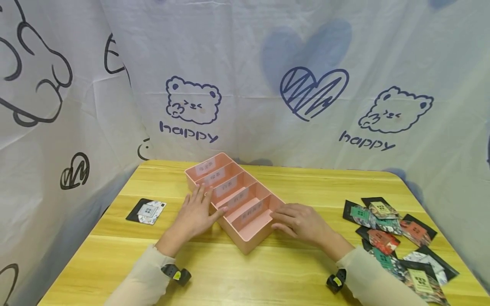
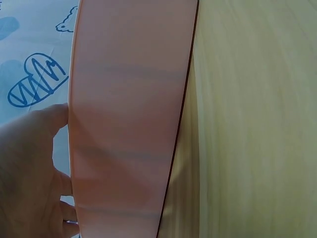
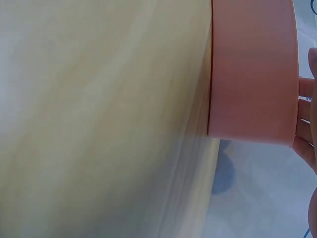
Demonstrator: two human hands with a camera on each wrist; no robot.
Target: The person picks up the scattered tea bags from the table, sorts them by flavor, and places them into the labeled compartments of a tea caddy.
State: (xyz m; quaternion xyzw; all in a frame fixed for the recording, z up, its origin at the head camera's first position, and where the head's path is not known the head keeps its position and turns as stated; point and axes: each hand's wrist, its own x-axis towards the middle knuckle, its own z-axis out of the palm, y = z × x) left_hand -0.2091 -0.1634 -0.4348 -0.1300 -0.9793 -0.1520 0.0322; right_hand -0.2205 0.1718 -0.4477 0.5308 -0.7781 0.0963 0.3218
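Observation:
A long pink divided box (image 1: 237,229) stands at a slant on the table, its several compartments marked with labels. My left hand (image 1: 195,212) is spread along its left long side, fingertips on the rim. From the left wrist view, the thumb and fingers of that hand (image 2: 29,168) meet the rim, above the box's plain outer wall (image 2: 129,109). My right hand (image 1: 302,221) touches the near right corner, with fingertips over the rim. The right wrist view shows its fingers (image 3: 305,116) along the top of the end wall (image 3: 255,74).
A black-and-white packet (image 1: 147,211) lies alone on the left of the wooden table (image 1: 160,272). At the right, several packets with green, red, yellow and white labels lie in a loose pile, a red one (image 1: 383,241) among them. A printed cloth (image 1: 249,114) hangs behind the table.

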